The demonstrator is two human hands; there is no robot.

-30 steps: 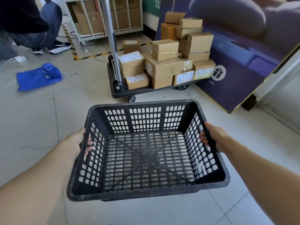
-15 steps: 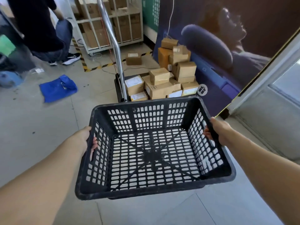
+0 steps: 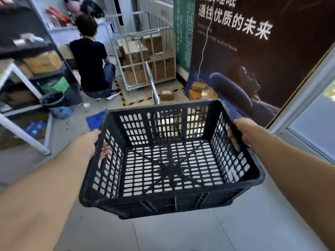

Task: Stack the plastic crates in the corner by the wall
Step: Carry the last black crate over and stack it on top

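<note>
Holding: one black crate (image 3: 170, 195) is carried in the air over the tiled floor (image 3: 181, 236), in front of the person, one hand on each short end.
Crates counted: one; it is empty.
Crate facing: open side up, slotted bottom down; its right end sits higher in the frame than its left.
Long axis: runs left to right, from hand to hand.
Hands counted: two.
Left hand (image 3: 90, 142): clamped on the left end rim, fingers (image 3: 104, 151) curled inside and showing through the slots.
Right hand (image 3: 243, 131): clamped on the right end rim, fingers (image 3: 231, 136) hooked over into the crate.
Other people: one person (image 3: 90, 64) in a black top, crouched with their back to the camera, well beyond the crate.
Loose boxes: one box (image 3: 166, 95) alone on the floor past the far rim; a small pile (image 3: 201, 91) at the foot of the poster (image 3: 253, 57), count unclear.
Cage (image 3: 145, 57): one, white, with cartons inside; number not clear.
Pole (image 3: 152, 84): one metal tube rising behind the far rim.
Left side: one shelf (image 3: 27, 60), one bin (image 3: 54, 104), one blue cloth (image 3: 95, 121) just beside the crate's far left corner.
Right side: one door frame (image 3: 308, 109).
</note>
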